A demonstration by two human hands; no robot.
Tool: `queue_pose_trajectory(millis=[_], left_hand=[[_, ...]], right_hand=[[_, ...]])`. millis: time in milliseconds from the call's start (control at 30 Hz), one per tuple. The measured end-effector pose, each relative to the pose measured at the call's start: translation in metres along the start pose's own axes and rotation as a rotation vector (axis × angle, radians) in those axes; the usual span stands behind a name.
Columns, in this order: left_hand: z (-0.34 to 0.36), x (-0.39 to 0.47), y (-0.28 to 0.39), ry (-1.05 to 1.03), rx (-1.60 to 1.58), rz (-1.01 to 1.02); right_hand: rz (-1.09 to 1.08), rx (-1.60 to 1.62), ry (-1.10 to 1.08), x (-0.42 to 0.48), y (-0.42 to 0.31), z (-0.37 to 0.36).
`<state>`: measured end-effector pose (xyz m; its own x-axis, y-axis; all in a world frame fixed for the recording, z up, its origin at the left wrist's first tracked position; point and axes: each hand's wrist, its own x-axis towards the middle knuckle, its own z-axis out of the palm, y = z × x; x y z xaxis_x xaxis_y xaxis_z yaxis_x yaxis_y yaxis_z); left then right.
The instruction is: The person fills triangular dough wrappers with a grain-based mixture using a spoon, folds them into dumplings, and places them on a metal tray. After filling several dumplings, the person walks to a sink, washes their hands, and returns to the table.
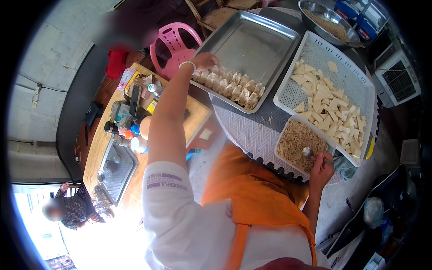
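Note:
My left hand, with a beaded bracelet at the wrist, is over the near left corner of a shallow metal tray. Its fingers are bent down at the end of rows of pale pieces with brown crumbly mixture on them; whether they grip one is hidden. In my right hand is a metal spoon, its bowl over brown crumbly mixture in a white rectangular container. Beside that, a white perforated tray holds many cut pale pieces, resembling tofu.
A steel bowl with more brown crumbs stands at the far right. Left of me, a wooden table carries bottles, a phone and a glass-laden tray. A pink plastic chair stands behind it. Two other people are nearby.

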<state>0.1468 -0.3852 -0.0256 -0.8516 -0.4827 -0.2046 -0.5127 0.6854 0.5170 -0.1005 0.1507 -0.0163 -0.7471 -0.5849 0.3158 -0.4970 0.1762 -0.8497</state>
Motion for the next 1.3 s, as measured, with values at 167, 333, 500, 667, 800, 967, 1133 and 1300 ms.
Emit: queue_pose_trajectory(millis=[167,333,500,667,800,967,1133,1300], left_hand=[[-0.005,0.002,-0.005,-0.033,0.021,0.131],[-0.001,-0.003,0.002,-0.02,0.0,0.095],[-0.004,-0.008,0.012,-0.011,-0.073,-0.095],[-0.005,-0.005,0.011,-0.087,-0.047,-0.045],[-0.008,0.002,0.001,-0.04,-0.193,-0.049],[-0.008,0.002,-0.008,-0.02,0.036,-0.063],[-0.007,-0.004,0.006,-0.015,0.164,-0.108],[-0.014,0.0,0.014,-0.179,0.335,-0.237]], right_hand=[[-0.007,-0.014,-0.036,-0.001,0.005,-0.002],[-0.011,-0.031,-0.026,0.0,0.002,-0.002],[-0.009,-0.021,-0.008,0.001,-0.001,0.0],[-0.014,-0.028,-0.012,0.002,-0.007,0.0],[-0.002,-0.022,-0.029,0.002,-0.008,-0.001],[-0.026,-0.036,-0.023,0.002,-0.005,-0.001],[-0.034,-0.054,-0.028,0.002,-0.006,-0.002],[-0.033,-0.077,-0.038,0.002,-0.009,-0.002]])
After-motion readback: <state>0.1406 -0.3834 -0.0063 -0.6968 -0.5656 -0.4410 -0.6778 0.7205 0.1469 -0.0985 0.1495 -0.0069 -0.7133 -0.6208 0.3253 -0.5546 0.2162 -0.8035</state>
